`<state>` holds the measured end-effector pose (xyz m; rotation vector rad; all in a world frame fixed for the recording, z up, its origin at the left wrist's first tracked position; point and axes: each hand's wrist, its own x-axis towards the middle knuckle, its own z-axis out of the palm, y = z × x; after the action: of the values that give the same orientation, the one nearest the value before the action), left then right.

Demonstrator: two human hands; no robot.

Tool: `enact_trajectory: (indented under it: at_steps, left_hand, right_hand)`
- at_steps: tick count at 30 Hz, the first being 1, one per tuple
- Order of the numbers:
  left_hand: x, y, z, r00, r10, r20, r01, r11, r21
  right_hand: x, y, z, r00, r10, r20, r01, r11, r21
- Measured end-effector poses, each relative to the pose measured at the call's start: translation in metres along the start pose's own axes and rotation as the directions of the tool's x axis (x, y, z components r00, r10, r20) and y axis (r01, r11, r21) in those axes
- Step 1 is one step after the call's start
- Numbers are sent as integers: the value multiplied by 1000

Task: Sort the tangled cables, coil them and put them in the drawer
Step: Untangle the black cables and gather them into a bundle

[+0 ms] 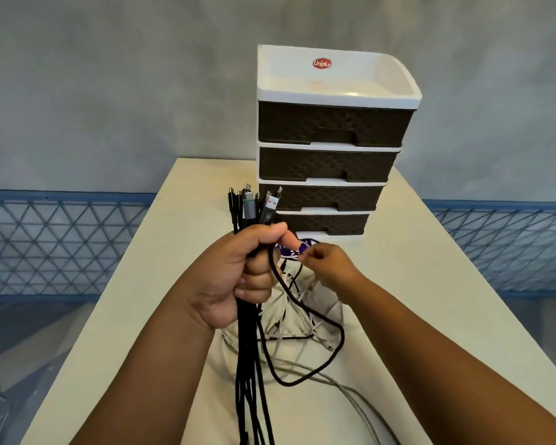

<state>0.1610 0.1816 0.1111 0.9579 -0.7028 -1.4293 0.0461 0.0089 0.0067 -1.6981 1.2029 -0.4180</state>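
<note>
The left hand [235, 277] held a bunch of black braided cables [252, 364] tight in its curled fingers (plugs pointing up). The right hand [326, 268] pinched a thin white cable [302, 295] above the cream bench [414, 284], near the closed brown-and-white plastic drawer tower [328, 155].

A plain room: bare grey wall [109, 91], cream table [430, 300], plastic drawer unit [328, 130].

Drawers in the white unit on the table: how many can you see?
4 drawers, stacked: top, second, third, and bottom, its left end hidden behind the cable plugs. All look closed.
</note>
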Motion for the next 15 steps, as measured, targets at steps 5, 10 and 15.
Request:
enact_trajectory:
  at_steps: [5, 10, 15]
  left_hand:
    - [-2, -1, -2, 1000, 2, 23, -1, 1000, -7]
    - [-13, -4, 10, 999, 8, 48, -9, 1000, 15]
    - [-38, -9, 34, 997, 33, 76, -42, 993, 107]
  right_hand:
    - [-18, -27, -24, 974, -102, -200, 172, 913, 371]
    - [-62, -45, -58, 933, -220, -284, 351, 729, 588]
    - [-113, -37, -91, 916, -302, -265, 400, 621, 674]
